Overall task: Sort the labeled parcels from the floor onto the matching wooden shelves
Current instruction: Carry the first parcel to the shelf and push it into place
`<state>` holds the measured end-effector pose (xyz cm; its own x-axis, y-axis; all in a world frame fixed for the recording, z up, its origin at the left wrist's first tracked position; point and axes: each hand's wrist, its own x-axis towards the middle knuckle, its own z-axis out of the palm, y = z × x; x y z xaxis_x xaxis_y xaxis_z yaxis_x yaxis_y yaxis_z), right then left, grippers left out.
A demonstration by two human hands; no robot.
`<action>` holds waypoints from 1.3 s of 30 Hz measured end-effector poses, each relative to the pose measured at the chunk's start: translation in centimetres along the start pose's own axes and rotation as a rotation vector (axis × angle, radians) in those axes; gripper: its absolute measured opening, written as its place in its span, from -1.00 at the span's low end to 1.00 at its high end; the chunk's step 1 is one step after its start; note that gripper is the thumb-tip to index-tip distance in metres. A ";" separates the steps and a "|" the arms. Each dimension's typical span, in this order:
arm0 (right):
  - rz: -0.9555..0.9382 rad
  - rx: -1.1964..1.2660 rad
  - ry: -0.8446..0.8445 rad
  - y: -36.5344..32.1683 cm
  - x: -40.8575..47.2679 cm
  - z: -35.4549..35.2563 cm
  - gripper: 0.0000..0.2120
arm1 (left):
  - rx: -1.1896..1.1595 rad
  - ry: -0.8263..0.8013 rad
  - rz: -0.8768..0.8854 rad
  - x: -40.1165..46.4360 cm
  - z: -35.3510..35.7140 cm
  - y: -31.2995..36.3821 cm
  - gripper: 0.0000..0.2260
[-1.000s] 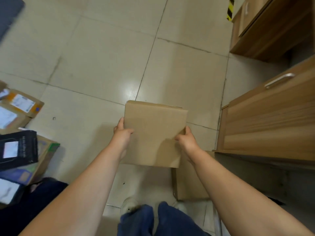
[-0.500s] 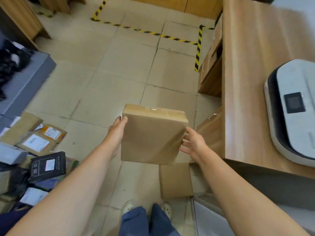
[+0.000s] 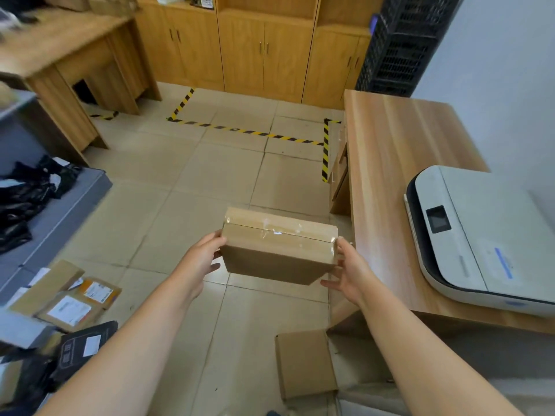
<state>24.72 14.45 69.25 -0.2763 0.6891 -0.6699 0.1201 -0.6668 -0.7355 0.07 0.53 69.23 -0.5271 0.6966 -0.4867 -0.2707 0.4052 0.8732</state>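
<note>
Box (image 3: 277,253) tilted up since, hands (image 3: 200,259) gripping sides

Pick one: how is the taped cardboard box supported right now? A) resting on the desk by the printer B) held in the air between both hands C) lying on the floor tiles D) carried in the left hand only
B: the left hand and the right hand press against opposite ends of the cardboard box, which hangs above the floor tiles, left of the desk.

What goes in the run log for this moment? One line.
left hand: holds cardboard parcel | right hand: holds it | label: none visible | parcel above floor, beside desk
</note>
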 end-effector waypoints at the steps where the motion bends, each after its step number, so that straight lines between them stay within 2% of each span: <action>1: -0.007 -0.008 0.008 0.0 -0.3 -0.2 -0.66 | -0.011 -0.008 0.001 -0.3 -0.1 0.1 -0.79; 3: -0.012 -0.025 0.010 0.0 -1.0 -0.4 -0.63 | -0.035 -0.017 0.006 -0.9 -0.2 0.2 -0.71; 8: 0.016 -0.002 0.074 -0.5 -1.7 -0.5 -0.60 | -0.027 -0.056 0.035 -1.8 -0.3 0.6 -0.70; 12: 0.008 -0.028 0.077 -0.5 -1.9 -1.1 -0.61 | -0.062 -0.099 -0.011 -2.5 -0.2 0.5 -0.93; 15: -0.019 -0.025 0.041 -0.3 -2.1 -1.2 -0.74 | -0.082 -0.067 -0.012 -2.5 -0.1 0.2 -0.73; 17: -0.047 -0.015 0.005 -0.2 -1.9 -1.2 -0.75 | -0.130 -0.034 -0.003 -2.4 0.1 0.3 -0.68; 19: -0.082 0.007 -0.030 -0.1 -1.9 -1.4 -0.67 | -0.163 -0.014 0.001 -2.4 0.3 0.2 -0.68; 25: -0.200 0.026 -0.135 -0.2 -2.4 -2.0 -0.25 | -0.096 0.001 0.028 -2.3 1.3 -0.2 -0.70; 27: -0.236 0.033 -0.134 -0.5 -2.7 -2.2 -0.20 | -0.088 -0.010 0.035 -2.4 1.6 -0.2 -0.69; 33: -0.325 0.129 -0.172 -1.7 -2.8 -3.5 -0.44 | -0.181 -0.026 0.071 -2.1 2.6 -0.6 -0.69; 39: -0.257 0.118 -0.187 -3.8 -2.0 -4.4 -0.52 | -0.226 -0.037 0.097 -1.9 3.7 -0.2 -0.68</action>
<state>29.05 16.87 72.99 -0.4544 0.7825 -0.4256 -0.0848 -0.5136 -0.8538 4.10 1.33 69.82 -0.5311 0.7484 -0.3972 -0.3958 0.1955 0.8973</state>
